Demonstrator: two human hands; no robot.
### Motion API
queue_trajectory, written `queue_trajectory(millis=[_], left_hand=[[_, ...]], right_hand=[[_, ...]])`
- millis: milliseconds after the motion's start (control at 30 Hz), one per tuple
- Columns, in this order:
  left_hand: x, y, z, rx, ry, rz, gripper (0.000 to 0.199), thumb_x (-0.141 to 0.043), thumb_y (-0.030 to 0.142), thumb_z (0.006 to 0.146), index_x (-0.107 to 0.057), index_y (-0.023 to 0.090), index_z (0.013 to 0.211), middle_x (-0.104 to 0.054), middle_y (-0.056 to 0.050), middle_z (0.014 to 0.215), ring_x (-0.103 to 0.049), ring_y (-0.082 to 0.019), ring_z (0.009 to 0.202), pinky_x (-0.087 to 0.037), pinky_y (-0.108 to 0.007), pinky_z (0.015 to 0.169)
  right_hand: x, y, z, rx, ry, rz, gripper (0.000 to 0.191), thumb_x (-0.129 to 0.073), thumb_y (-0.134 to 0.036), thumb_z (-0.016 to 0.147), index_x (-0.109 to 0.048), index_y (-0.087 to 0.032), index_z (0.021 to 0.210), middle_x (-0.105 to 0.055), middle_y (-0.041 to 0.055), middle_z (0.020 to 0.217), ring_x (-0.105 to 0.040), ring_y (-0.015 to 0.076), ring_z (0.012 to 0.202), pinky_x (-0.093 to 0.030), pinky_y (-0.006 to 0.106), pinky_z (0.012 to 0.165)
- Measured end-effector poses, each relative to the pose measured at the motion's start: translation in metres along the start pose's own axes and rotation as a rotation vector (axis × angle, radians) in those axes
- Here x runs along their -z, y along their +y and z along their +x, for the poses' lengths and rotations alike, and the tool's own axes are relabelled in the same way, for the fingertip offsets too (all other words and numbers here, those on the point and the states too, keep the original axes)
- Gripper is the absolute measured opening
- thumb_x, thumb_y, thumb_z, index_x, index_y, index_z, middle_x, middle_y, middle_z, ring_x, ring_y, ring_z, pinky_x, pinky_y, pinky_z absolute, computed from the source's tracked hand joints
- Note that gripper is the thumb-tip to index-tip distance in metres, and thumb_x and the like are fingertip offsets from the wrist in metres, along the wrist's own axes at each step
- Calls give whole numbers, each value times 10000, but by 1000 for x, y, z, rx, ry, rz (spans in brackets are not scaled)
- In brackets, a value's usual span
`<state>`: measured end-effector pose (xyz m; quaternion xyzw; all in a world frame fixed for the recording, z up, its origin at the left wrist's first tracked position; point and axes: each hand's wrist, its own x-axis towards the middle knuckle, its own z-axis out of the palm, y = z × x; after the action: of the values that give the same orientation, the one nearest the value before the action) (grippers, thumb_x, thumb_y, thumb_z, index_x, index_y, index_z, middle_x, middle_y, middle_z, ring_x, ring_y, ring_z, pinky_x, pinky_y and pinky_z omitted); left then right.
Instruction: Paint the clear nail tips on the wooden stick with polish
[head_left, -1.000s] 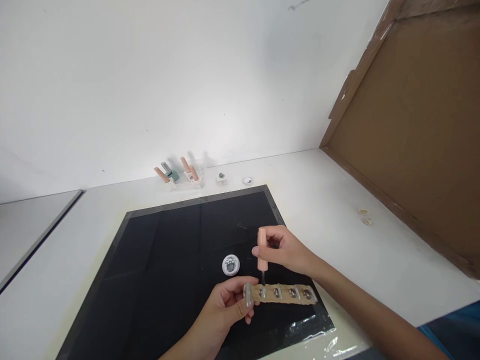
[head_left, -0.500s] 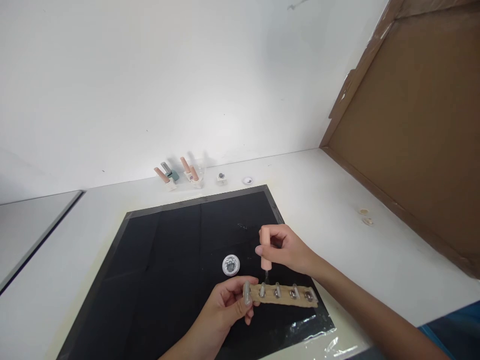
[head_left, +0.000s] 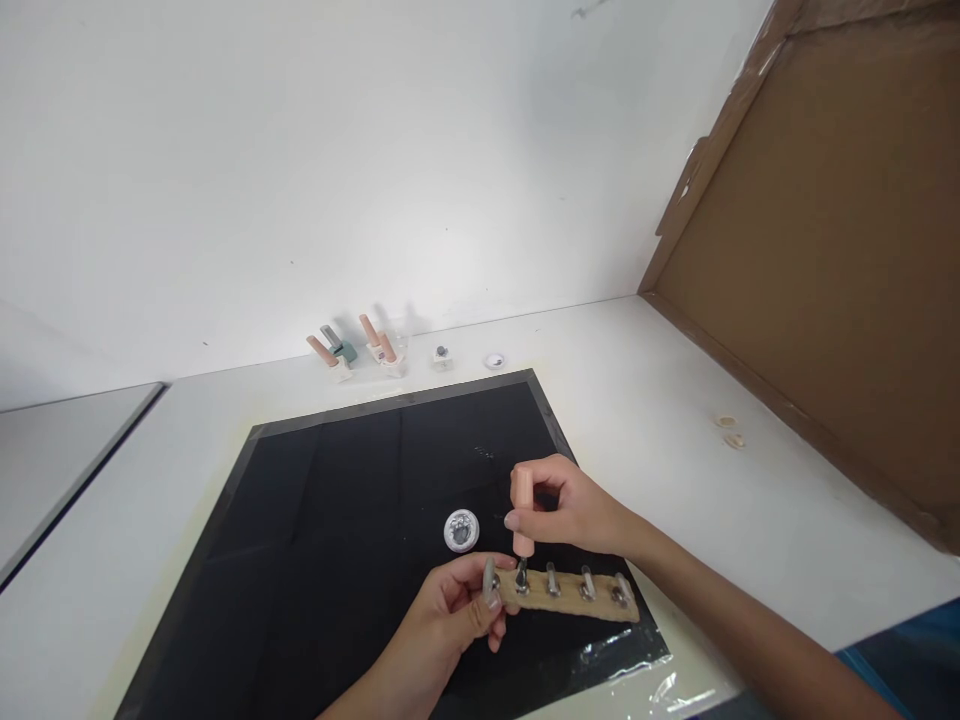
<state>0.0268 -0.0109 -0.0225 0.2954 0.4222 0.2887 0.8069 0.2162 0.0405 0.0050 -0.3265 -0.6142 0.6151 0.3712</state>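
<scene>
My left hand point(head_left: 457, 610) grips the left end of a tan strip point(head_left: 570, 598), with the thumb in front and fingers behind. Several clear nail tips stand along the strip on small round silvery bases. In my right hand point(head_left: 574, 505) is a pink-handled brush point(head_left: 523, 515), pinched upright between thumb and fingers. Its dark bristle end meets the second nail tip from the left. Just above my left hand, a small round silvery dish point(head_left: 461, 530) rests on the black mat point(head_left: 352, 520).
Behind the mat stand several pink-capped bottles point(head_left: 388, 352), a green bottle point(head_left: 343, 350), an uncapped white bottle point(head_left: 442, 358) and a small white dish point(head_left: 495, 361). Two small beige discs point(head_left: 733, 440) lie at right, near a large brown cardboard panel point(head_left: 825, 250).
My right hand has moved slightly left and down, bringing the brush tip onto the second nail tip. The strip's right end sits slightly lower.
</scene>
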Motion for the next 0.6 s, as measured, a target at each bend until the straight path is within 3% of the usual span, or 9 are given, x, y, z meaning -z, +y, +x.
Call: queue_trajectory(millis=[600], left_hand=[[2,0,-1,-8,-20,15,348,-800,358,617,-714,148,881,-618,-16,678,-492,-81,559,-368,-229,548]], right_hand=[[1,1,3,33,112,-11,269,-636,-182,798,-478,-191,581,-621,-17,527,-454,103,506,-320,234,486]])
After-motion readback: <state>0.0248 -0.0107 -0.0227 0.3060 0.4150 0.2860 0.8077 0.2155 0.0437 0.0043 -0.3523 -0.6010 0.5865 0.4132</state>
